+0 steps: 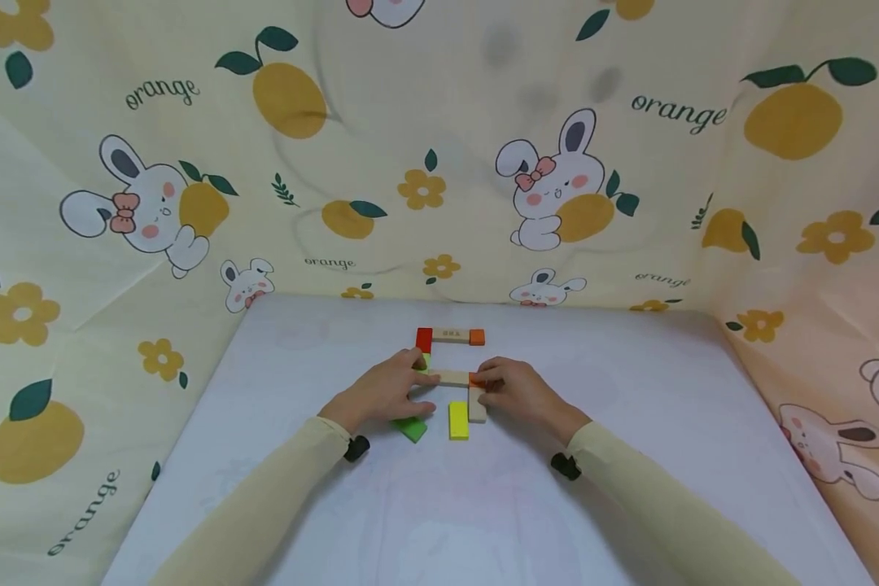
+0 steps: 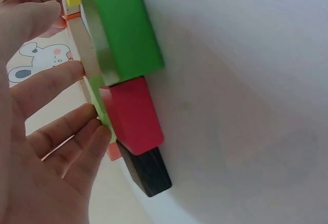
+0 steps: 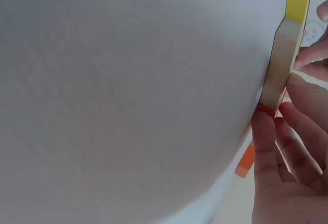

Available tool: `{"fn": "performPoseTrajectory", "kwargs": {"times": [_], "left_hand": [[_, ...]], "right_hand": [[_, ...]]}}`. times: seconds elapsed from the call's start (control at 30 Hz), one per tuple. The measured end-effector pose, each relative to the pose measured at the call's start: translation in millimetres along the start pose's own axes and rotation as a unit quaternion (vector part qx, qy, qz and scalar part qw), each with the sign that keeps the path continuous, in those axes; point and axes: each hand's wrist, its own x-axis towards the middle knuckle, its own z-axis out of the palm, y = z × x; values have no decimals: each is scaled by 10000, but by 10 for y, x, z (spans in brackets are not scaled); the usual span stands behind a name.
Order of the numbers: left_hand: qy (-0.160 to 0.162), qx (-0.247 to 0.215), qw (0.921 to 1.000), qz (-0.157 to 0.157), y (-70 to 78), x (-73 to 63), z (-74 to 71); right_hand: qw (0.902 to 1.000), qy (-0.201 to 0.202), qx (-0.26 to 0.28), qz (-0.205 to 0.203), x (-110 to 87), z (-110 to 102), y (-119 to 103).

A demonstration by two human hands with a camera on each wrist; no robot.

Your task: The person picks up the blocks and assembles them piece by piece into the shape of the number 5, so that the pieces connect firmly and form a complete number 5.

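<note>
My left hand (image 1: 384, 389) lies with its fingers extended along a light green block (image 2: 100, 93), touching it and the left end of a flat wooden block (image 1: 452, 378). Its thumb stands apart, over the table. The thumb and fingers of my right hand (image 1: 518, 392) pinch an orange block (image 1: 472, 379), mostly covered, at the far end of an upright-lying wooden block (image 1: 477, 407). Just left of that one is a yellow block (image 1: 458, 421). A green block (image 2: 123, 26) lies slanted below my left hand, beside a red block (image 2: 134, 116) and a black block (image 2: 148, 171).
At the far end of the row are a red block (image 1: 424, 339), a wooden block (image 1: 450, 334) and an orange block (image 1: 477, 337). The white tabletop (image 1: 469, 521) ends at a patterned cloth (image 1: 425, 122) behind and at both sides.
</note>
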Motion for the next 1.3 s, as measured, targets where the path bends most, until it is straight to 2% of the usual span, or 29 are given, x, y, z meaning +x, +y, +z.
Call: {"fn": "performPoseTrajectory", "kwargs": {"times": [0.17, 0.4, 0.5, 0.6, 0.7, 0.77, 0.87, 0.97, 1.03, 1.17, 1.3], "left_hand": [[12, -546, 9983, -191, -25, 44, 15], [44, -1488, 9877, -481, -89, 110, 74], [181, -1740, 9830, -565, -100, 121, 68], [481, -1854, 9803, -474, -108, 105, 17], [736, -1743, 9816, -270, -76, 64, -38], [796, -1476, 9858, 75, -9, 33, -56], [643, -885, 9914, 720, 154, -1, -18], [427, -395, 9905, 1243, 290, -5, 70], [356, -201, 9897, 1370, 351, 1, 124], [421, 43, 9892, 1401, 407, 27, 191], [413, 100, 9886, 1446, 437, 43, 205]], "right_hand": [[10000, -57, 37, 36, -1, 29, 27], [9998, -195, 81, 35, 2, 72, 52], [9998, -201, 29, 24, 9, 63, 55], [9997, -243, -66, 9, 24, 41, 47], [9995, -271, -172, -24, 52, 19, 22], [9994, -267, -210, -73, 70, 6, 7], [9992, -273, -269, -126, 82, -4, -4], [9991, -293, -277, -152, 81, -12, 1], [9990, -306, -277, -194, 78, -22, 6], [9988, -274, -285, -303, 68, -43, 16], [9989, -299, -268, -227, 63, -35, 25]]}}
